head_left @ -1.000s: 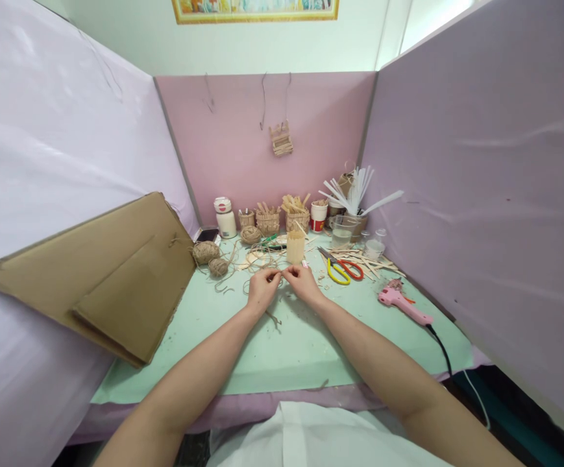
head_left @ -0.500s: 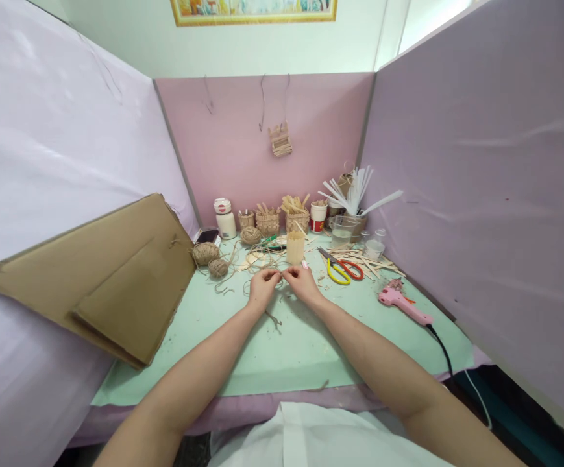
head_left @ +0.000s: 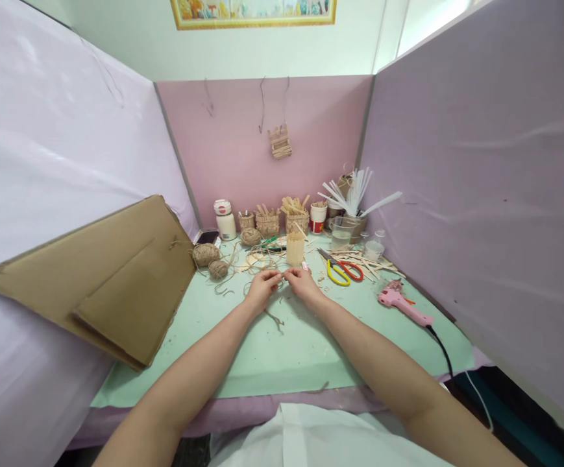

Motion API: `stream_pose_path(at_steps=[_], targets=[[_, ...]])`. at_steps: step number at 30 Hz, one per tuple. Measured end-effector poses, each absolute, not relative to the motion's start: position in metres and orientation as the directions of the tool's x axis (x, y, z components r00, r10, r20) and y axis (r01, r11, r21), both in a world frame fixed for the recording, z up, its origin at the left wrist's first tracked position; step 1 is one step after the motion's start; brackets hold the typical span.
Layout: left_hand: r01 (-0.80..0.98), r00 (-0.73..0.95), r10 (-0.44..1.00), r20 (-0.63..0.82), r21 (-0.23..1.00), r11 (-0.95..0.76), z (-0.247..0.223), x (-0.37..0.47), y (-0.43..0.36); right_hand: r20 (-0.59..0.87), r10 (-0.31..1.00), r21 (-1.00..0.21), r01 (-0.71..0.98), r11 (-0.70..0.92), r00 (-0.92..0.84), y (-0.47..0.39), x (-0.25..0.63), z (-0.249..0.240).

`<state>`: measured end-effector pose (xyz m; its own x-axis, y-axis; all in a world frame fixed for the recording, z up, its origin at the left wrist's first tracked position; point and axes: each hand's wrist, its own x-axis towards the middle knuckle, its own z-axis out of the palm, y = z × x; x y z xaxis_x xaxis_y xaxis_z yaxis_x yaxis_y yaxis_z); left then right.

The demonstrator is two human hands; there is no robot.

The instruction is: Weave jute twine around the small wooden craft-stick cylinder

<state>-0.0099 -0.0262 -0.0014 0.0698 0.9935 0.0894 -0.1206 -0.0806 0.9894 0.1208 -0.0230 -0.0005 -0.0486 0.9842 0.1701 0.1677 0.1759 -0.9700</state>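
Pale green bench (head_left: 306, 363), lilac cloth (head_left: 257, 410) hanging along its front edge; worker's white garment (head_left: 282, 434) at bottom centre of frame. Pink plastic glue gun (head_left: 405, 309) lies right of centre, black cord running off the bench edge. Frayed length of brown twine (head_left: 274, 319) on the bench at centre, just below the left hand (head_left: 262, 290).

Left hand and right hand (head_left: 304, 285) meet mid-frame, fingertips nearly touching, thumb and finger of each pressed together. They pinch a thin brownish strand (head_left: 283, 277) between them, probably twine; mostly hidden by the fingers, too small to say if knotted. Scarcely any change over the last second: both hands keep to the same spot, the view tipped slightly upward. Suggests close finger work on the strand is continuing, nothing released. Strand's look: fine, dull brown, short where exposed.

Just beyond the hands, small upright holder of pale wooden sticks (head_left: 295, 250), straight-sided. To its right, steel scissors with one yellow and one red handle (head_left: 331, 261), lying open. Left of centre, oval ball of brown twine (head_left: 206, 254), loose strands trailing.

Farther back, stick-filled woven basket (head_left: 267, 226) and white-and-red paper cup (head_left: 317, 224). Behind, pink panel (head_left: 233, 155); tiny wooden-stick basket (head_left: 280, 144) hanging upper centre.
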Motion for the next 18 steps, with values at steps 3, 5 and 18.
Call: stream_pose_path(at_steps=[3,5,18], targets=[[-0.152,0.092,0.993,0.072,0.987,-0.058,-0.0023,-0.0124,-0.0256,0.15,0.987,-0.979,0.132,0.157,-0.065,-0.0216,0.1222,-0.001],[-0.152,0.085,0.994,0.066,0.987,-0.052,-0.0033,-0.0125,-0.0254,0.226,0.974,-0.962,0.153,0.228,-0.029,-0.0213,0.1234,-0.0004],[-0.121,-0.044,0.997,0.07,0.99,-0.074,-0.0057,-0.0107,-0.0242,0.496,0.868,-0.791,0.409,0.455,-0.008,-0.029,0.1241,0.0047]])
